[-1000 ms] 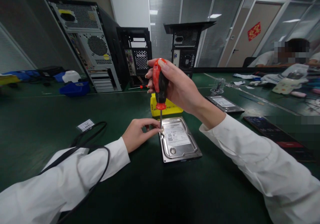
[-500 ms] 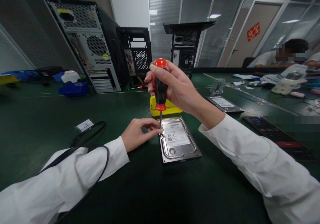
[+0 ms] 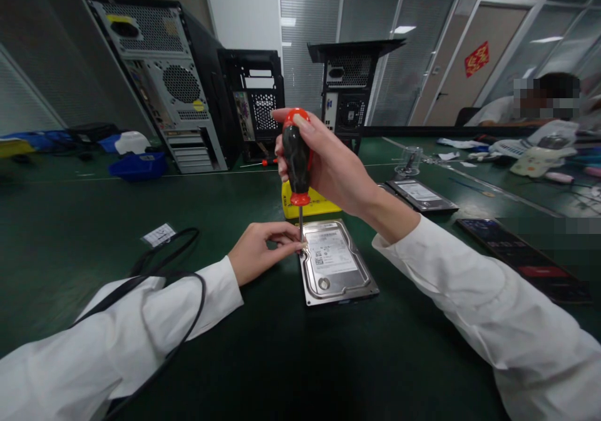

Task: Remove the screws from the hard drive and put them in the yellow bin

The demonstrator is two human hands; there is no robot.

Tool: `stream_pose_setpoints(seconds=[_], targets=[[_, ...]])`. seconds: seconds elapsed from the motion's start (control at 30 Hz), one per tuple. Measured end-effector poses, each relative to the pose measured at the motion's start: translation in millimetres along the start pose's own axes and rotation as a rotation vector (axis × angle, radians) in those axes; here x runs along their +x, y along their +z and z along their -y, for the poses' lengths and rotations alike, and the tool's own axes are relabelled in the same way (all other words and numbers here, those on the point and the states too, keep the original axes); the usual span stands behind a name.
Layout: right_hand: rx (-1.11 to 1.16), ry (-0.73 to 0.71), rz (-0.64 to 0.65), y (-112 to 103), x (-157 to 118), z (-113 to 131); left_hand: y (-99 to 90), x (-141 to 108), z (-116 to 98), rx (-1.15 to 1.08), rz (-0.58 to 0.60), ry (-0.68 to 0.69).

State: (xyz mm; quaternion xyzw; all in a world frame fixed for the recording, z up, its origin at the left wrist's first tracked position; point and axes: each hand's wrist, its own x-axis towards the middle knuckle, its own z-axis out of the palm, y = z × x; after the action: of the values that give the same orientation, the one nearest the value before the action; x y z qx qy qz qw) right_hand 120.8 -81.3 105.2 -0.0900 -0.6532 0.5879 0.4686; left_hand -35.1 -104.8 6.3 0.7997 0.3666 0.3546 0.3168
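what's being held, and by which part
The right hand holds a red and black screwdriver by its handle; whether the left hand pinches its thin metal shaft is unclear.

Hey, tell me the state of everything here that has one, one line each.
Right hand, closed around the screwdriver.
Screwdriver, near upright, its tip hidden.
Left hand, thumb and fingertips close together by the screwdriver's lower end; contact unclear.
Near hard drive, lying flat, label up.
Far hard drive, lying flat, label up.
Phone, lying flat, screen lit.
Left computer case, standing.
Middle computer case, standing.
Door, apparently closed.
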Motion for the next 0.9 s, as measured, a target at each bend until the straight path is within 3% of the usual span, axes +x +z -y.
stream_pose_setpoints(seconds=[0.17,0.9], targets=[[0.017,0.002,-0.057,0.5,1.3,-1.7,-0.3,-0.3,0.0,0.047,0.011,0.034],[-0.019,-0.042,-0.028,-2.0,1.8,-4.1,-0.9,-1.2,-0.7,0.104,0.011,0.063]])
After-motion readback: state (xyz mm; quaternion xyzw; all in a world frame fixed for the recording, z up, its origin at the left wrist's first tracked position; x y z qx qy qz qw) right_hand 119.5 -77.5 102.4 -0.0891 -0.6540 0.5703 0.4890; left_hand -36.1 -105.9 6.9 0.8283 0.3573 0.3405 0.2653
